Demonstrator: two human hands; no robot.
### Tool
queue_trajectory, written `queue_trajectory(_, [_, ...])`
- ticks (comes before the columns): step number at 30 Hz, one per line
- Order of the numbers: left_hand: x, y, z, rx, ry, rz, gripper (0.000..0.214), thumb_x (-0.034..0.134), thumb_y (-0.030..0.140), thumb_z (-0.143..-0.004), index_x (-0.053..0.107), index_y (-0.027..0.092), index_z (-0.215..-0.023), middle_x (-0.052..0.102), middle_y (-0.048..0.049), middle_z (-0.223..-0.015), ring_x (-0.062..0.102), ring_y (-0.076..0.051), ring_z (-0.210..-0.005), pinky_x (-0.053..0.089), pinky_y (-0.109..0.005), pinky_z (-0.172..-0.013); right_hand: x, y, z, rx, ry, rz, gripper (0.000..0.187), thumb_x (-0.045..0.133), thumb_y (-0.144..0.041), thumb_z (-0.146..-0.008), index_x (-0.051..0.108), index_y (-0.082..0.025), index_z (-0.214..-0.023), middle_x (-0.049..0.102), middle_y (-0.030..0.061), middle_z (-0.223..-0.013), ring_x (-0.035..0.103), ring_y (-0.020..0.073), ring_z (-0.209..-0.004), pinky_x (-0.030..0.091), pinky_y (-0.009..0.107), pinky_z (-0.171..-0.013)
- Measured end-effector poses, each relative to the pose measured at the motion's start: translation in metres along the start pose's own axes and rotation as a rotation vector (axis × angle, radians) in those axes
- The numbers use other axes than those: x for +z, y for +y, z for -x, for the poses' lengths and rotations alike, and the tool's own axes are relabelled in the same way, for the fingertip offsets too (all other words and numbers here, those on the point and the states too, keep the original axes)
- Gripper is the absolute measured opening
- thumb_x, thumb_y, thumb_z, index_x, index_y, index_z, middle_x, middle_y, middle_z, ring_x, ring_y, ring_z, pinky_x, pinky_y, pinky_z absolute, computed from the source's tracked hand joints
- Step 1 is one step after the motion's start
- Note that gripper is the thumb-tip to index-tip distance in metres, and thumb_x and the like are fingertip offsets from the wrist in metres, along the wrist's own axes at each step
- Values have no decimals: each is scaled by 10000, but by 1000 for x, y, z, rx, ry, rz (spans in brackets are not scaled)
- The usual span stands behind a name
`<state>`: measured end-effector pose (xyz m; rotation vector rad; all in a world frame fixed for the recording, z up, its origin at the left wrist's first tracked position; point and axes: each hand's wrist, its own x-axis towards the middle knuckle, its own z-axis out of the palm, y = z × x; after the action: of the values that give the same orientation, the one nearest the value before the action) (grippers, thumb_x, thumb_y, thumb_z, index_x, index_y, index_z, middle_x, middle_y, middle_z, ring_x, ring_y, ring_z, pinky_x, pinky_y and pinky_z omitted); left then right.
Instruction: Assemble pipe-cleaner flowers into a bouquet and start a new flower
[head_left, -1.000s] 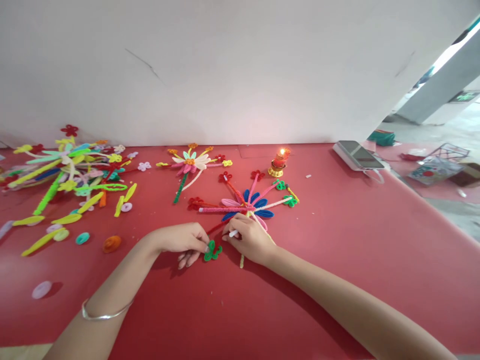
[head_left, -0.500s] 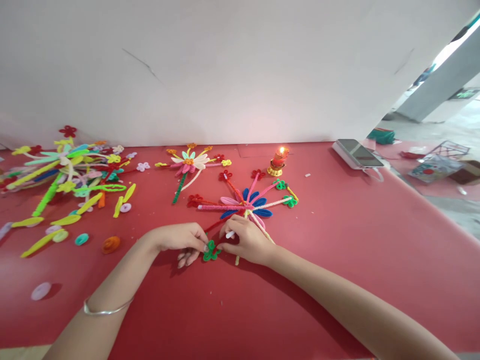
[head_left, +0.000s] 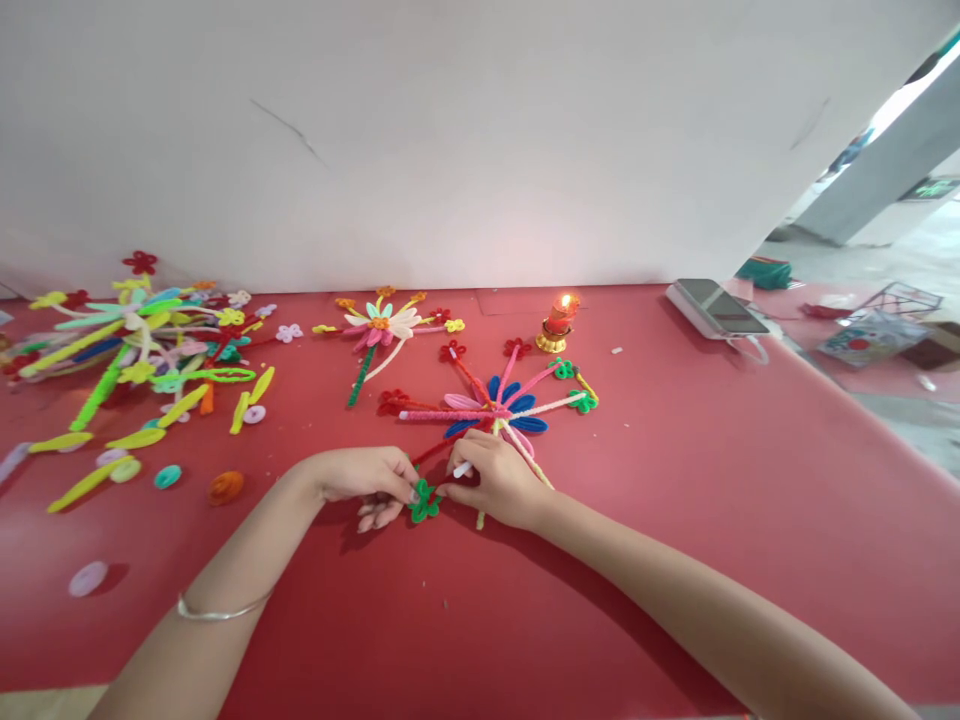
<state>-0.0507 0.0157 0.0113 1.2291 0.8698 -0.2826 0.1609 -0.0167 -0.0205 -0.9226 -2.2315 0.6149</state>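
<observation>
Compared with a second ago, the right hand (head_left: 499, 480) has its thumb nearer the green flower (head_left: 425, 502), at the flower's right edge; the left hand (head_left: 367, 480) stays nearly where it was. The left thumb and forefinger are pinched together on the green flower's left side, while the other fingers hang loosely curled below. The right fingers are bent close together with a white stick (head_left: 463, 468) held among them, one end poking out; whether they also grip the green flower I cannot tell. That flower is just above the red table (head_left: 675, 520), between the two hands. Right behind them lies a big flower (head_left: 529, 424) with blue and pink petals and long stems. A lit candle (head_left: 561, 316) stands beyond it, a smaller flower (head_left: 380, 325) lies farther back to the left, and a phone (head_left: 724, 310) rests at the right.
</observation>
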Motion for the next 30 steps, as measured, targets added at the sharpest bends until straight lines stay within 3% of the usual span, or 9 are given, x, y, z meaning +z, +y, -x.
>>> queue_trajectory(30, [4,1,-5,35,19,-23,230,548,273,-734,520,146,-545,526,26,-365,406,-65,-238,292,-152,-285,0,5,1,-61,-10,35,240,698,-254,-719,473,-188,-666,515,-10,-658,465,121,-625,327,223,-584])
